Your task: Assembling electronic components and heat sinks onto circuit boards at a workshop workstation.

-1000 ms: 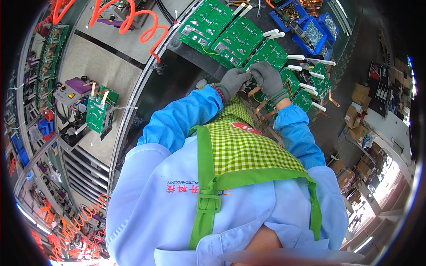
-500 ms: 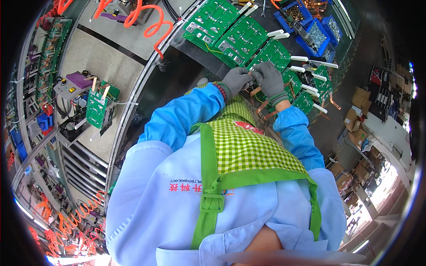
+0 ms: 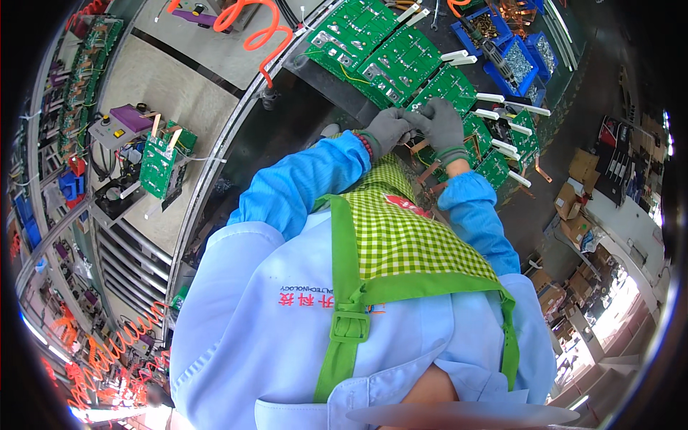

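Observation:
My left hand (image 3: 389, 130) and my right hand (image 3: 440, 127), both in grey gloves, meet fingertip to fingertip in front of my checked apron. Their fingers are pinched together; whatever is between them is too small or hidden to make out. Just beyond the hands lies a green circuit board (image 3: 446, 89), one of several in a row across the bench. White posts (image 3: 491, 98) stick out from the boards' right side. Copper strips (image 3: 428, 172) show beneath and beside my right hand.
Blue bins (image 3: 517, 63) of small metal parts stand at the far right, with a power screwdriver (image 3: 494, 54) across them. To the left, a conveyor (image 3: 193, 107) carries another board assembly (image 3: 159, 163) beside a purple-and-grey control box (image 3: 118, 129). An orange coiled hose (image 3: 269, 32) hangs above its edge.
Both hands have shifted slightly right in the picture, along with the boards and bench. My right hand has turned a little, and the fingers remain pinched together.

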Demonstrator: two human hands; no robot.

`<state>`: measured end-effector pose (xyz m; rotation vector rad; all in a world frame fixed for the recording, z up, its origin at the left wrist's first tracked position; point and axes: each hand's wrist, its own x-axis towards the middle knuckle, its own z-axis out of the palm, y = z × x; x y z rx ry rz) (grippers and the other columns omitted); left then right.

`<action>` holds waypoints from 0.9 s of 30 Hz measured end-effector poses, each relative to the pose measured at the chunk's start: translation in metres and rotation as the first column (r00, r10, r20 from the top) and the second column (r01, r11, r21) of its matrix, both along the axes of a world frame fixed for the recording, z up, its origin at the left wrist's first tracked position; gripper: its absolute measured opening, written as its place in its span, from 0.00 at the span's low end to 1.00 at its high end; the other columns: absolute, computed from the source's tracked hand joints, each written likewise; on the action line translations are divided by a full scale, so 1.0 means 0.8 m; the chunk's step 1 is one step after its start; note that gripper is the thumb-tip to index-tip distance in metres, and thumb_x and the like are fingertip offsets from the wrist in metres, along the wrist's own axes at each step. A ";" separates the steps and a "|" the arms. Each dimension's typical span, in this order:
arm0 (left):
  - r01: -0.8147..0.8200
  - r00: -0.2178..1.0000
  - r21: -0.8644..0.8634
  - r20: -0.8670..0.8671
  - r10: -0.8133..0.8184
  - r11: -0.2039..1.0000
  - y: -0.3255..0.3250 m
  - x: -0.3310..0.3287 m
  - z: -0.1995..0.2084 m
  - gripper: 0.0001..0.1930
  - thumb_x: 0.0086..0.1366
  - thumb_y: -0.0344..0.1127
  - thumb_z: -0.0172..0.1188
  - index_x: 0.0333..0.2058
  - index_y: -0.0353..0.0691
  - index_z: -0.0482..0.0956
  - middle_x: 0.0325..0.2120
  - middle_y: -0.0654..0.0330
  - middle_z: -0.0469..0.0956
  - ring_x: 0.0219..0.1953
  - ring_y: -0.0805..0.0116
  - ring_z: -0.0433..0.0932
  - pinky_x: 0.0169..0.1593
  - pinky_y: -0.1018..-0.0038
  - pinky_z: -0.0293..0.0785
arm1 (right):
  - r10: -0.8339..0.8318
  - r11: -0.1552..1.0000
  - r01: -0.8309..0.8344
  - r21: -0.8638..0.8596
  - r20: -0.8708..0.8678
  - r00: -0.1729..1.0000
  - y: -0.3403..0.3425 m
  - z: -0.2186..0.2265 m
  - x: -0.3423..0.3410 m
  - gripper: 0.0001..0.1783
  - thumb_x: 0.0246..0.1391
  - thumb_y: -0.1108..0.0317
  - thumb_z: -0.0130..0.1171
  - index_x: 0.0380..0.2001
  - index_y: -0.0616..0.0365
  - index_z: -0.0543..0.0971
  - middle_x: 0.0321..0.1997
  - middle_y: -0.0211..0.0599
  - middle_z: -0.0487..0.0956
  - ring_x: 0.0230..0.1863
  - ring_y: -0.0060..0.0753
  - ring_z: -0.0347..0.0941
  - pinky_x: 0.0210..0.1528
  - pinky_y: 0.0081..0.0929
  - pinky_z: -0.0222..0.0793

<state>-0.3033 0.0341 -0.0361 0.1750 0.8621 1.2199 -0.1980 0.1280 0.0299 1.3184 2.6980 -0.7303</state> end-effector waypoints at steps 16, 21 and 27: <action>-0.068 0.997 -0.074 -0.033 0.066 0.995 0.000 0.008 -0.007 0.03 0.58 0.25 0.53 0.30 0.32 0.74 0.20 0.59 0.74 0.16 0.77 0.68 0.17 0.83 0.61 | 0.176 0.974 -0.165 0.158 -0.054 0.983 -0.010 0.000 -0.005 0.10 0.47 0.61 0.58 0.33 0.51 0.76 0.37 0.40 0.73 0.37 0.45 0.73 0.38 0.39 0.71; -0.038 0.999 -0.091 -0.035 0.035 0.995 0.002 0.004 -0.001 0.04 0.59 0.28 0.55 0.32 0.35 0.75 0.20 0.62 0.75 0.15 0.78 0.70 0.19 0.84 0.65 | 0.194 0.969 -0.173 0.176 -0.110 0.975 0.000 -0.001 -0.009 0.09 0.49 0.64 0.56 0.34 0.53 0.74 0.36 0.40 0.73 0.35 0.45 0.73 0.36 0.38 0.71; -0.001 1.000 -0.163 -0.006 0.000 0.987 0.004 -0.003 -0.001 0.04 0.59 0.26 0.56 0.33 0.32 0.73 0.20 0.60 0.75 0.15 0.78 0.70 0.17 0.84 0.65 | 0.084 0.996 -0.084 0.010 -0.288 0.954 0.007 0.012 0.026 0.08 0.51 0.67 0.57 0.35 0.54 0.74 0.35 0.41 0.73 0.34 0.44 0.74 0.33 0.34 0.71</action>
